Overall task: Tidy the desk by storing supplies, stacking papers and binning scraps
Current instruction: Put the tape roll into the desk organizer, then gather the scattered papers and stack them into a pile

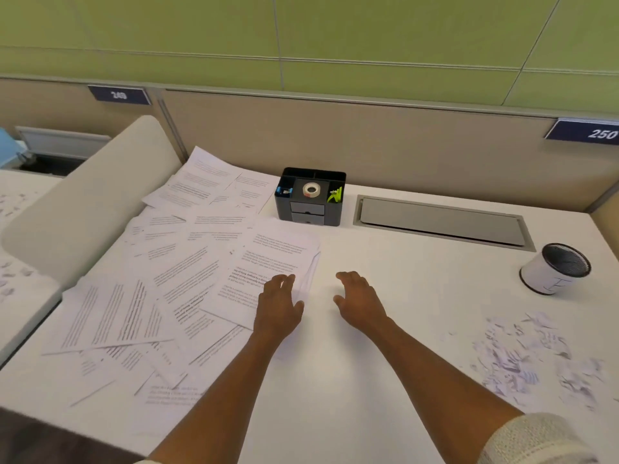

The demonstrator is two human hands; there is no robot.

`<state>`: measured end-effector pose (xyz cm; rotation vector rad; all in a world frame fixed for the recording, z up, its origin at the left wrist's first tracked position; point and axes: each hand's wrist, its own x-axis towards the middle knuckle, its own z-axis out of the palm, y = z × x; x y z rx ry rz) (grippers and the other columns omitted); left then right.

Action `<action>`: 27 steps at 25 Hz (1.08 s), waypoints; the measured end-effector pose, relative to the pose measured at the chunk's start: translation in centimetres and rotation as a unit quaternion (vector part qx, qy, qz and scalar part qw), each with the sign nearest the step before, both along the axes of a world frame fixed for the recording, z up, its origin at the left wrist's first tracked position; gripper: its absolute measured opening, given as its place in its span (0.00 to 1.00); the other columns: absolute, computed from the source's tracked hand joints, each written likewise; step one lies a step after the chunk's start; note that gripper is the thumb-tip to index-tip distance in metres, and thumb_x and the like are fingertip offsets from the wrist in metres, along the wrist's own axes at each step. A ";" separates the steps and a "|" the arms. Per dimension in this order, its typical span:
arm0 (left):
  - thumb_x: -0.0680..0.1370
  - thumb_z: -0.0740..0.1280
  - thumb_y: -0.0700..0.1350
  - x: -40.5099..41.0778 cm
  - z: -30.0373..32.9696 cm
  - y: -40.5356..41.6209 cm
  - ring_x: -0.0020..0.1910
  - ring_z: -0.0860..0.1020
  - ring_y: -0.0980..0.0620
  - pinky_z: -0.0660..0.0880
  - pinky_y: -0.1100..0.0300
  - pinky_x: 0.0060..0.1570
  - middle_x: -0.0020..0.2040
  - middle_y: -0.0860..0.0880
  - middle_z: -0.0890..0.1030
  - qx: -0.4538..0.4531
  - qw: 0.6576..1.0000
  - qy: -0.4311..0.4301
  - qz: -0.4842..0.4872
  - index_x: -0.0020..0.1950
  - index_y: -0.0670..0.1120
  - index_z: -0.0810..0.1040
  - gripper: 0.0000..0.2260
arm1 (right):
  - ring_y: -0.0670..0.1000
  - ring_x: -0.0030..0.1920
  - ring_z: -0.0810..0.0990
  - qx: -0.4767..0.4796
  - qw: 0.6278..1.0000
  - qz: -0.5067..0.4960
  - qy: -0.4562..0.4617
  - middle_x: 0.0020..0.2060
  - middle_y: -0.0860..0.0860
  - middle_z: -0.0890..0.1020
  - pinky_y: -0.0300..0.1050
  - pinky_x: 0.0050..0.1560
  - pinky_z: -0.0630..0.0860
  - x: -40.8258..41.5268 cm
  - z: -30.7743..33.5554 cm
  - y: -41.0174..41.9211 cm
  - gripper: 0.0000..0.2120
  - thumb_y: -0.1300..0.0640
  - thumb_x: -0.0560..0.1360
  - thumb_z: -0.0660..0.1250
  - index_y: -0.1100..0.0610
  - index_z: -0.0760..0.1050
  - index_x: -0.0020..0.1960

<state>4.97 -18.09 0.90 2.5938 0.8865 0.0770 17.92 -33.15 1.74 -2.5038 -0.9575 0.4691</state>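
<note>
Many printed paper sheets (174, 272) lie scattered over the left half of the white desk (385, 346). My left hand (278, 304) rests with relaxed fingers on the right edge of the top sheet (268, 262). My right hand (358, 301) hovers open just to the right, above bare desk, holding nothing. A black desk organizer (310, 197) at the back holds a tape roll (311, 189), blue clips (284, 190) and green clips (335, 194). Torn paper scraps (526, 356) lie in a pile at the right. A small white bin with a black mesh rim (554, 267) stands at the far right.
A grey cable hatch (442, 222) is set into the desk behind the bin. A beige divider panel (368, 142) closes the back. A padded beige screen (87, 202) borders the left side, with a neighbouring desk beyond it carrying more scraps (13, 272).
</note>
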 end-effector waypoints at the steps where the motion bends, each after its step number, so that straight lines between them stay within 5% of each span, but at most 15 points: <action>1: 0.79 0.67 0.52 -1.2 -0.2 -0.3 0.75 0.63 0.45 0.63 0.50 0.73 0.77 0.46 0.65 -0.002 1.000 0.003 0.007 0.78 0.47 0.63 0.29 | 0.56 0.67 0.70 -0.001 1.000 0.010 0.009 0.69 0.53 0.70 0.52 0.67 0.68 -1.0 -0.4 -0.2 0.25 0.55 0.78 0.63 0.55 0.64 0.74; 27: 0.78 0.68 0.53 -9.2 -0.6 15.9 0.77 0.59 0.43 0.62 0.48 0.73 0.78 0.44 0.61 -0.074 0.997 -0.002 -0.032 0.79 0.44 0.60 0.33 | 0.58 0.71 0.66 -0.037 0.996 -0.084 0.007 0.75 0.54 0.64 0.54 0.68 0.67 -11.2 -1.5 12.1 0.33 0.49 0.76 0.67 0.56 0.59 0.76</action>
